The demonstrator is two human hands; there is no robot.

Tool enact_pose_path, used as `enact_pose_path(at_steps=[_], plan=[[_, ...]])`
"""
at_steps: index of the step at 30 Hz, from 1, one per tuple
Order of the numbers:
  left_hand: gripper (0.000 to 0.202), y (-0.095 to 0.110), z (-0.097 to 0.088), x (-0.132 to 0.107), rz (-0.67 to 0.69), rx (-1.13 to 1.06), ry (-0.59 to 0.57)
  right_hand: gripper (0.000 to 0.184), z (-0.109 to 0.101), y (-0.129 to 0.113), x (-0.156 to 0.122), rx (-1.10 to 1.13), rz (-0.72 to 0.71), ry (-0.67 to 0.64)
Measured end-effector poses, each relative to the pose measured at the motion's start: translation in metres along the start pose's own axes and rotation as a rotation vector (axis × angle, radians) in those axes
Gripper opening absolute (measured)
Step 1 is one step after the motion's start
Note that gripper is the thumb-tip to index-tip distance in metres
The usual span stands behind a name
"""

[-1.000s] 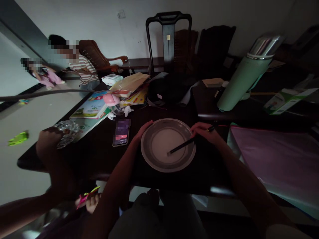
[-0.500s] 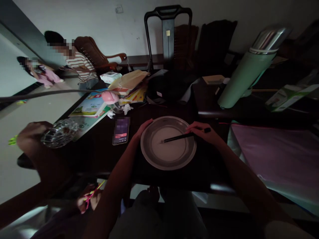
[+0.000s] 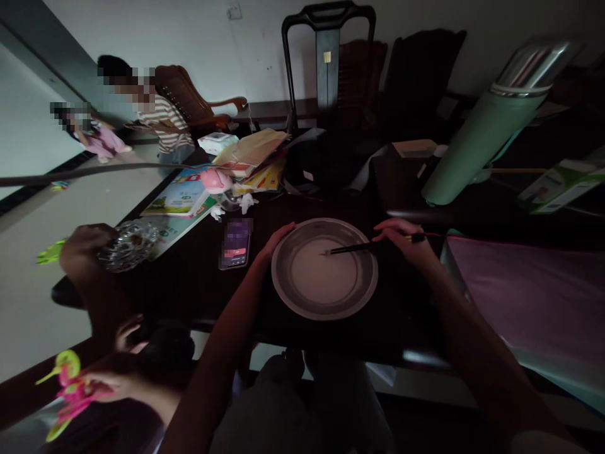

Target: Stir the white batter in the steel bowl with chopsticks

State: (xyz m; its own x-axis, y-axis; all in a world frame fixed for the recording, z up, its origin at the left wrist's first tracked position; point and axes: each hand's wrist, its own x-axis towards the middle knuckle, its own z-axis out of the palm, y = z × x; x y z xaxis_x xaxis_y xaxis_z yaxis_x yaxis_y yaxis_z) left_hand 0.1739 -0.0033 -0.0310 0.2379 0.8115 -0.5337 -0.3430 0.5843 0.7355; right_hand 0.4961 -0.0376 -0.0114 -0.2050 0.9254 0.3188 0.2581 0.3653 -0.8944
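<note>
A round metal basin (image 3: 326, 313) lies on the dark table in front of me, its bottom pale and dim; I cannot tell whether liquid is in it. My left hand (image 3: 280, 238) is curled at the basin's upper left rim, fingers partly hidden. In my right hand (image 3: 401, 236) is a slim black brush (image 3: 352, 248), pinched near its back end. The brush slants left over the right rim, its pale tip above the inside of the basin. Whether that tip touches the bottom is not clear.
Left of the basin lies a phone (image 3: 236, 244); beyond it are books (image 3: 177, 195) and a pink object (image 3: 215, 181). Another person's hand (image 3: 87, 249) is by a glass dish (image 3: 130, 244); one below holds a pink-and-yellow toy (image 3: 75, 391). A green thermos (image 3: 486, 145) and purple sheet (image 3: 529, 284) are right.
My right hand has moved right and slightly up, drawing the brush tip from the basin's middle towards its upper part. My left hand stays at the rim. The toy below has come further into view.
</note>
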Motion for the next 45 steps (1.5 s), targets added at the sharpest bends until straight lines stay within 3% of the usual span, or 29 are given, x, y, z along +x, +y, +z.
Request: enact_pose_path(at_steps=[2, 7, 13, 19, 24, 30, 35, 41, 45], plan=[[0.037, 0.000, 0.000, 0.000, 0.004, 0.006, -0.004, 0.019, -0.005, 0.002, 0.000, 0.023, 0.022, 0.033], [0.036, -0.001, -0.003, 0.003, 0.009, 0.006, 0.006, 0.019, 0.003, 0.002, -0.002, 0.017, 0.010, -0.175], [0.036, -0.002, -0.004, 0.006, 0.023, 0.008, -0.065, 0.021, -0.006, 0.002, -0.001, 0.004, 0.011, 0.024], [0.031, -0.004, -0.006, 0.006, 0.064, 0.042, 0.007, 0.017, 0.004, 0.000, -0.004, 0.020, 0.026, -0.214], [0.032, -0.007, -0.011, 0.010, 0.073, 0.049, -0.019, 0.016, -0.004, 0.001, -0.002, 0.004, 0.032, -0.017], [0.033, -0.008, -0.015, 0.013, 0.072, 0.087, -0.001, 0.014, 0.001, -0.002, -0.005, 0.039, 0.049, -0.199], [0.033, -0.008, -0.014, 0.011, 0.057, 0.069, 0.002, 0.013, -0.003, -0.003, -0.003, 0.002, 0.036, -0.045], [0.032, -0.007, -0.009, 0.007, 0.060, 0.040, -0.007, 0.013, 0.001, -0.001, -0.004, 0.025, 0.046, -0.198], [0.031, -0.006, -0.006, 0.006, 0.078, 0.038, -0.009, 0.013, -0.002, 0.002, -0.003, 0.007, 0.042, -0.062]])
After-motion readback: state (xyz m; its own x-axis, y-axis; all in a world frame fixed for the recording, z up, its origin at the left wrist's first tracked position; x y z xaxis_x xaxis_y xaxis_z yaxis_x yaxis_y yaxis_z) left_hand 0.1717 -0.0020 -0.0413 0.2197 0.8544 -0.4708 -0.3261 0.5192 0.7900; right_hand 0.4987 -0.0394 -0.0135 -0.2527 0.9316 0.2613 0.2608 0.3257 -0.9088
